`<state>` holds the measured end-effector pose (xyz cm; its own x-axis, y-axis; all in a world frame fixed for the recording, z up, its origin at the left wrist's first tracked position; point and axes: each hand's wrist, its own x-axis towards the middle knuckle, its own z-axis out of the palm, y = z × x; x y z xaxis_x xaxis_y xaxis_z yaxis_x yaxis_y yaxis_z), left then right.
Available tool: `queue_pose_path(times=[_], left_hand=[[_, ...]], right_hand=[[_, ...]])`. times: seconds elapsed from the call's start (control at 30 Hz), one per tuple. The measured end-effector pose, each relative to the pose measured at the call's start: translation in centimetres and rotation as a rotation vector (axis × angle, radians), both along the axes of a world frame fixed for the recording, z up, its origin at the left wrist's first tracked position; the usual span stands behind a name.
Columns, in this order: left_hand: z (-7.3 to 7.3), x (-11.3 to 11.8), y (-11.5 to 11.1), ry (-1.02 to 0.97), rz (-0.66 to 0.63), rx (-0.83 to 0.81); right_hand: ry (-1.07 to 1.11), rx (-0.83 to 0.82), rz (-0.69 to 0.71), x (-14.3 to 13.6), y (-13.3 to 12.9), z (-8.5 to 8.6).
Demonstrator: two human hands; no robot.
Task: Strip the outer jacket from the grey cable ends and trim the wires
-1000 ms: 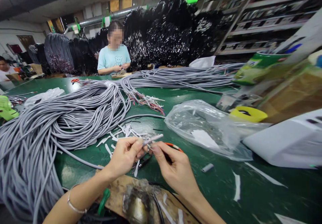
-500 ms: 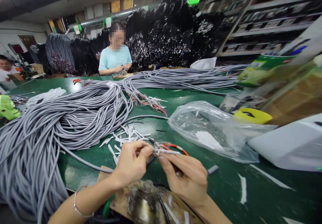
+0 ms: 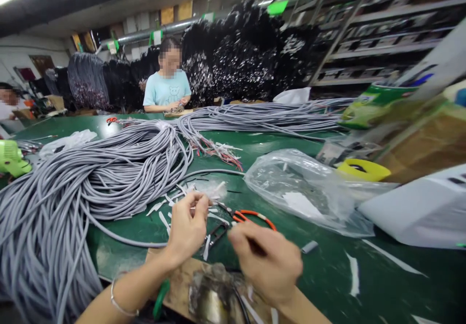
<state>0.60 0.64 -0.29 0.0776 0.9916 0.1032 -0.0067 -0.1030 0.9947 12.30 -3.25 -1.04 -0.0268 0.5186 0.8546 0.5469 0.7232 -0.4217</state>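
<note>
A snag seems the likeliest trouble: the single grey cable (image 3: 124,240) is led from the heaped grey cable bundle (image 3: 120,169) across the near left part of the worktop (image 3: 262,142) to the left forearm, where its end is lost from view, so a tug from the bundle's weight could be passed along it. The left hand (image 3: 187,224) is raised with its fingers curled and its thumb close to the forefinger; whether anything is pinched there cannot be told. The right hand (image 3: 267,261) is blurred and loosely curled; a pale bit shows at its fingertips, but whether it is gripped cannot be told.

The orange-handled tool (image 3: 257,213) lies just beyond the right hand and could be knocked or caught by the knuckles if that hand were pushed forward. White scraps (image 3: 163,221) are strewn beyond the left hand, and small parts could easily be lost among them. Towards the worktop's right edge, reach is hindered by a clear plastic bag (image 3: 287,181) and a yellow ring (image 3: 364,169). Below the hands, at the near edge, a stained board (image 3: 178,285) is set.
</note>
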Motion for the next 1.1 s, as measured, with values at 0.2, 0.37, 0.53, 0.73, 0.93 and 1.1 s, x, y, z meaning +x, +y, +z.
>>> queue_pose_path(times=[0.2, 0.37, 0.53, 0.73, 0.93, 1.1], left_hand=[[0.0, 0.2, -0.9, 0.060, -0.149, 0.076], [0.6, 0.2, -0.8, -0.007, -0.239, -0.010], [1.2, 0.1, -0.8, -0.138, -0.429, -0.107], [1.5, 0.2, -1.0, -0.190, -0.371, -0.099], [1.6, 0.5, -1.1, -0.191, -0.282, -0.079], [1.2, 0.7, -1.2, -0.146, -0.294, -0.104]], right_hand=[[0.411, -0.505, 0.020, 0.5, 1.7, 0.4], [0.488, -0.564, 0.118, 0.4, 1.6, 0.6], [0.595, -0.665, 0.175, 1.0, 2.7, 0.0], [0.679, -0.425, -0.127, 1.9, 2.3, 0.2], [0.462, -0.310, -0.018, 1.1, 0.5, 0.4], [0.608, -0.470, 0.060, 1.0, 0.8, 0.3]])
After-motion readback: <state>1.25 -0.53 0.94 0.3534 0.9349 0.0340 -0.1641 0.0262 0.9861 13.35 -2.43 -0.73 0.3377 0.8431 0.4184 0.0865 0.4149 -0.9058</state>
